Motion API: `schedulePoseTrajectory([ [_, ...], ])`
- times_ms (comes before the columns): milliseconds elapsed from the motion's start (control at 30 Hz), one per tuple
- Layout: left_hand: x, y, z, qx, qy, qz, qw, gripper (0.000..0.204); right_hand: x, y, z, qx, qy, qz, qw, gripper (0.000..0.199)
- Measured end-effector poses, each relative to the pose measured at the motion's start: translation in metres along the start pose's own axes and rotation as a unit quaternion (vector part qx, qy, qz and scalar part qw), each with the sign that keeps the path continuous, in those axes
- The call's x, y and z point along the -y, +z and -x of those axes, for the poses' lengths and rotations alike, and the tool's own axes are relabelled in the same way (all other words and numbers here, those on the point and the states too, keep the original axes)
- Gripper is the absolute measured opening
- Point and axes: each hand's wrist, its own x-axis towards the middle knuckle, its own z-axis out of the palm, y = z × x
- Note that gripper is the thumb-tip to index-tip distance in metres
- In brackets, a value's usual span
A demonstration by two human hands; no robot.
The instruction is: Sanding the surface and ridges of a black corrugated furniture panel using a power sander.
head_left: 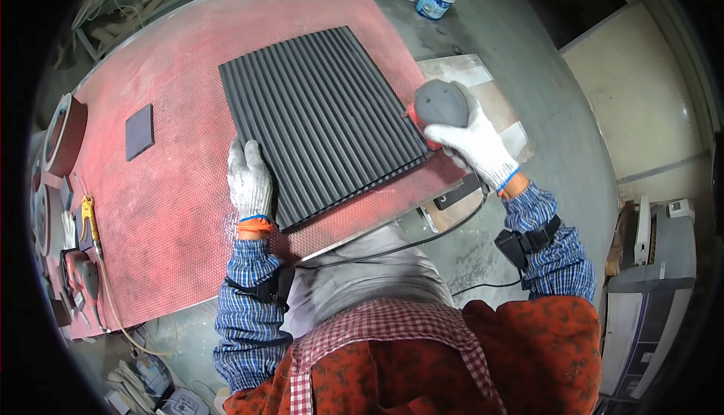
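A black ribbed panel (324, 113) lies tilted on the red textured mat of the table (166, 226) in front of me. My left hand (249, 181), in a white knit glove, grips the panel's left edge near its lower corner. My right hand (483, 147), also gloved, wraps round a power sander (443, 104) with a rounded grey top and red body. The sander is at the panel's right edge; its underside is hidden, so I cannot tell exactly how it touches. A black cord (392, 249) runs below the table's near edge.
On the left lie a flat purple-grey block (139, 132), brown rolls (66, 134), a yellow air blow gun (89, 219) with a hose, and a red power tool (83, 275). Cardboard (483, 87) sticks out beyond the right edge. Buckets (436, 0) stand on the far floor.
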Motion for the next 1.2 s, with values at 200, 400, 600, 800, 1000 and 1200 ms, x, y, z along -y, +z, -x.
schedulePoseTrajectory([
  [200, 0.015, 0.006, 0.000, -0.022, 0.133, -0.175, 0.975, 0.025, -0.031, -0.002, 0.026, -0.024, -0.034, -0.053, 0.998, 0.108],
  [400, 0.008, 0.003, -0.001, -0.003, 0.127, -0.185, 0.975, 0.028, -0.045, -0.007, 0.039, -0.043, -0.058, -0.082, 0.994, 0.110],
  [600, 0.011, 0.005, -0.002, -0.023, 0.147, -0.165, 0.975, 0.028, -0.036, 0.001, 0.036, -0.048, -0.062, -0.063, 0.995, 0.109],
  [800, 0.003, 0.000, 0.003, -0.030, 0.153, -0.187, 0.970, 0.023, -0.008, 0.010, 0.010, -0.026, -0.041, -0.036, 0.998, 0.108],
  [1000, -0.002, 0.000, 0.003, -0.029, 0.165, -0.173, 0.971, 0.020, 0.028, 0.020, -0.050, 0.016, -0.016, -0.008, 1.000, 0.109],
  [1200, -0.004, -0.003, 0.004, -0.013, 0.162, -0.160, 0.974, 0.024, 0.062, 0.046, -0.119, 0.009, -0.060, 0.028, 0.998, 0.116],
])
